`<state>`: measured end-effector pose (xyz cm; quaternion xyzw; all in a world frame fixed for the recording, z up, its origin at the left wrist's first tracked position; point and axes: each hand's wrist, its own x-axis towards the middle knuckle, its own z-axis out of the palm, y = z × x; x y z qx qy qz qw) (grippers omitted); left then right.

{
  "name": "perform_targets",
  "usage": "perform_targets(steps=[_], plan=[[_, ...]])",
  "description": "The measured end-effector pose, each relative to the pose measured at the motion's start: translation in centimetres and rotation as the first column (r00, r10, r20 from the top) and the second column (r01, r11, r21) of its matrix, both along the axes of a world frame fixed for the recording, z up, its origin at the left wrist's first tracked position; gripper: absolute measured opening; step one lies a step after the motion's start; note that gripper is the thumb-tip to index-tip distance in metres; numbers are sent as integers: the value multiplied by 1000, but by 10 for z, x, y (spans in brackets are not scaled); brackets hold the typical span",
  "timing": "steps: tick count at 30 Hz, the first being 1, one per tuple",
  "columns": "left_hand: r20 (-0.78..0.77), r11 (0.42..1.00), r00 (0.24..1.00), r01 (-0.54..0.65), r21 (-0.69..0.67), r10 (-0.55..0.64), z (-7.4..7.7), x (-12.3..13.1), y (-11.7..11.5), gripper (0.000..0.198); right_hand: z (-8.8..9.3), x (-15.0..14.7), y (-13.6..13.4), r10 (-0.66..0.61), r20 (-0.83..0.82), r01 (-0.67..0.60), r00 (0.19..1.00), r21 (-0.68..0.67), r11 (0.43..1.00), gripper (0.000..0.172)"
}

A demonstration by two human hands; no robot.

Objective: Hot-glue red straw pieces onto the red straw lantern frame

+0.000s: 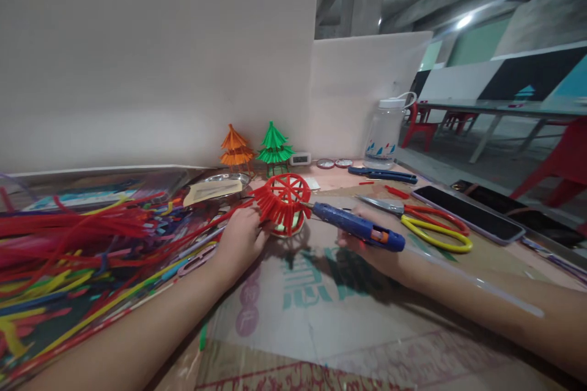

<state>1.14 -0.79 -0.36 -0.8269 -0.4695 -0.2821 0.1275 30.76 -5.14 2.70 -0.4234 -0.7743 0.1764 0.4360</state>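
Note:
My left hand [241,235] is closed on the left side of a red pipe-cleaner pagoda roof [279,208], a round spoked frame with a fringe of short strips down its side. My right hand [371,244] grips a blue hot glue gun [353,223] by its handle. The gun's nozzle points left and meets, or nearly meets, the rim of the red frame; contact is hard to tell. From the gun's rear, a clear glue stick [495,293] lies across over my right forearm. Both hands are above the cardboard [312,324].
Loose coloured pipe cleaners [82,244] heap at the left. Behind stand an orange pagoda [236,149], a green pagoda [274,146] and a water bottle [383,134]. Scissors [435,229], a phone [468,214] and dark blue pliers-like tool [383,174] lie right.

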Motion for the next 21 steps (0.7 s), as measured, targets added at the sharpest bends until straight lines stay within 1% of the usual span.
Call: perform_targets(steps=[3,6,8,13,18,21], plan=[[8,1000,1000,-11,-7,11,0,-1,2,16,1,-3,-1,-51,-11,50,999,-32,998,22],[15,1000,1000,-13,-14,13,1,0,1,18,1,-7,-2,-29,-32,26,999,-98,995,29],[10,1000,1000,-7,-21,7,2,2,0,19,0,-7,-2,-11,-9,10,1000,-103,995,30],[25,999,1000,17,-31,-16,4,3,-1,22,0,-2,-3,43,79,-39,996,-48,998,23],[5,999,1000,1,-34,0,4,4,-1,20,0,0,-1,24,102,-26,994,16,1000,24],[-2,1000,1000,7,-20,-7,5,5,-2,20,-1,1,-1,64,133,-69,989,37,997,24]])
